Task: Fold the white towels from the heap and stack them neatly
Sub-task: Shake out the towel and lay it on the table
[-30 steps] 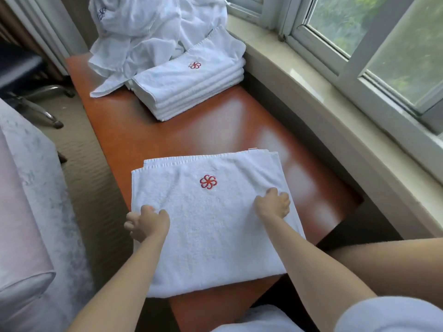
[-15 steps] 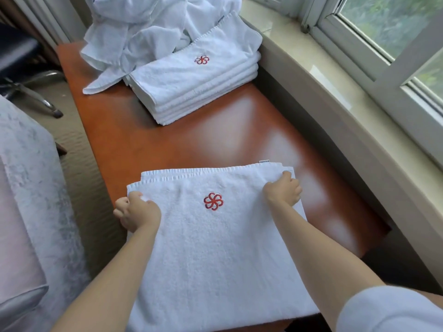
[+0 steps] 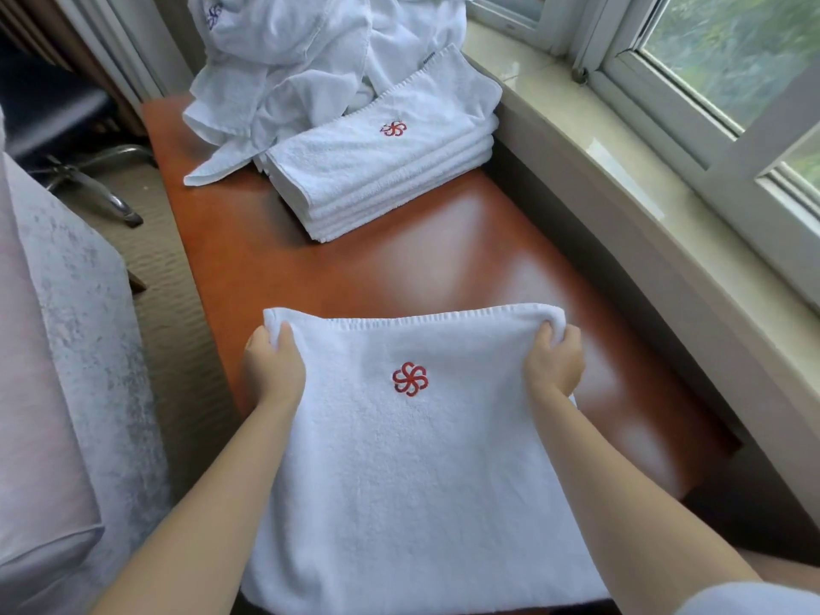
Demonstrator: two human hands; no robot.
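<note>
- Two hands hold the nearest towel (image 3: 412, 472): the left hand (image 3: 273, 370) pinches its far left corner, thumb on top and fingers tucked under; the right hand (image 3: 552, 364) is curled round the far right corner. The cloth lies on the near end of the wooden table (image 3: 443, 268), its near edge hanging off towards the person.
- That towel is thick, nubbly terry, white, with a ribbed hem along the far edge and a red embroidered flower (image 3: 410, 378) near its middle. Soft and heavy, I judge it will sag between the two grips.
- If one corner rises ahead of the other, the layers could slide apart and the fold go crooked; the overhanging part could drag the lot off the glossy, slippery-looking tabletop.
- Farther along sits the stack of folded towels (image 3: 381, 170), squared rectangles, the same red mark on top. Setting the next one down off-centre could skew it.
- Behind, touching the stack, rises the crumpled heap (image 3: 284, 73) of loose white cloth; a trailing end might snag.
- A pale stone windowsill (image 3: 621, 170) curves along the table's right side.
</note>
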